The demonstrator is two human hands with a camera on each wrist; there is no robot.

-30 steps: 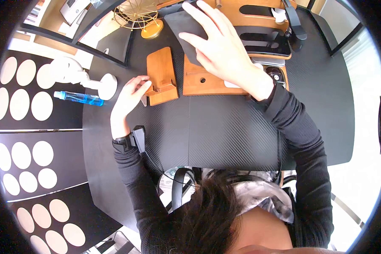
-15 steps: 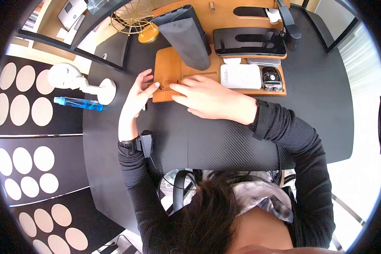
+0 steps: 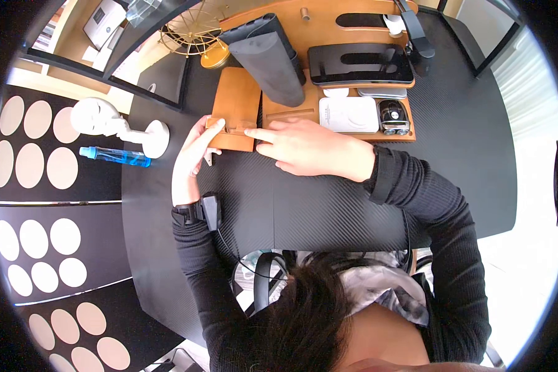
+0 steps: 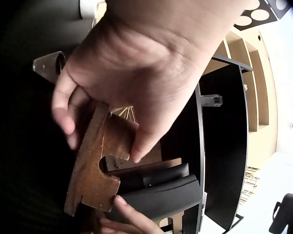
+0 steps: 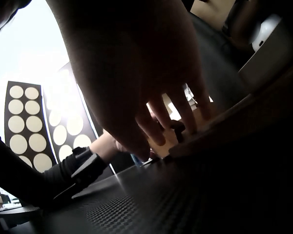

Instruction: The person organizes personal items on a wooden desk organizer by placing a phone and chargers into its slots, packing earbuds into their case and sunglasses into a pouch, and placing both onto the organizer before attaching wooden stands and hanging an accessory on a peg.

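A brown wooden stand with a notched front ledge lies at the left end of a wooden desk organizer. My left hand grips its front left corner, the thumb on top of the ledge and the fingers below. In the left wrist view the notched ledge sits between thumb and fingers. My right hand reaches across from the right, its extended index finger touching the ledge near the notch. A dark grey case stands on the organizer behind the hands, beside a black one.
The organizer also carries a white rectangular item, a shaver and a black glossy device. To the left are a white head figure, a blue bottle and a gold wheel ornament. A black frame edges the desk.
My right hand has let go of the dark grey case and come down to the stand. The stand was moved against the organizer, then slightly left. My left hand has taken hold of it.
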